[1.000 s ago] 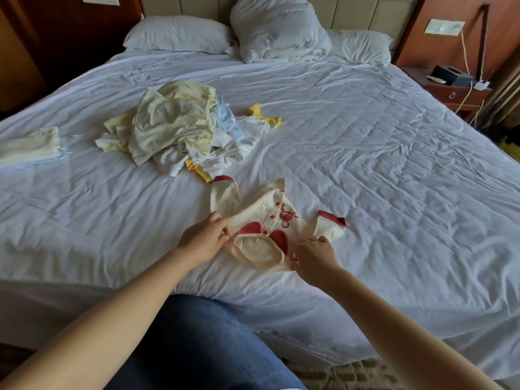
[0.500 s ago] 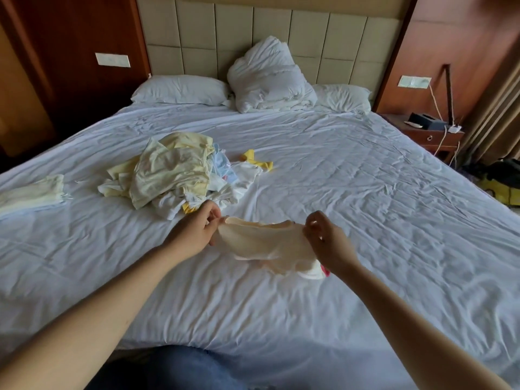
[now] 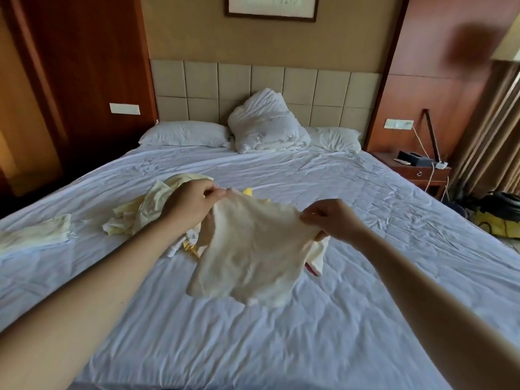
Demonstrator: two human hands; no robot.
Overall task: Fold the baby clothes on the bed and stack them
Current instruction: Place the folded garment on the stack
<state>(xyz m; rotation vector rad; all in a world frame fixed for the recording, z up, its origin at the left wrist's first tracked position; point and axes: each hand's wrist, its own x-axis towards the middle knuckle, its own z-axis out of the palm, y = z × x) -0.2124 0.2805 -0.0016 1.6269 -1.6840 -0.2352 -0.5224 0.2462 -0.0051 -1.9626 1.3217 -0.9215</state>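
Cream baby top (image 3: 250,249): held up above the bed (image 3: 365,249), its upper edge pinched at one corner by the left hand (image 3: 191,204) and at the other by the right hand (image 3: 332,220), fingers closed on the cloth. Behind it, a heap of unfolded clothes (image 3: 146,209) lies on the sheet; a folded pale piece (image 3: 36,235) rests well apart at the left edge. Farthest back: pillows (image 3: 183,133) against the headboard.

Two white pillows (image 3: 184,134) flank a crumpled duvet (image 3: 266,122) below the padded headboard (image 3: 267,85); nightstand (image 3: 416,167) right.

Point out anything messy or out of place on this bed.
The unfolded pile behind the left hand is a loose heap of clothes. A crumpled duvet is bunched between the pillows. The held garment hangs clear of the sheet; nothing looks damaged.
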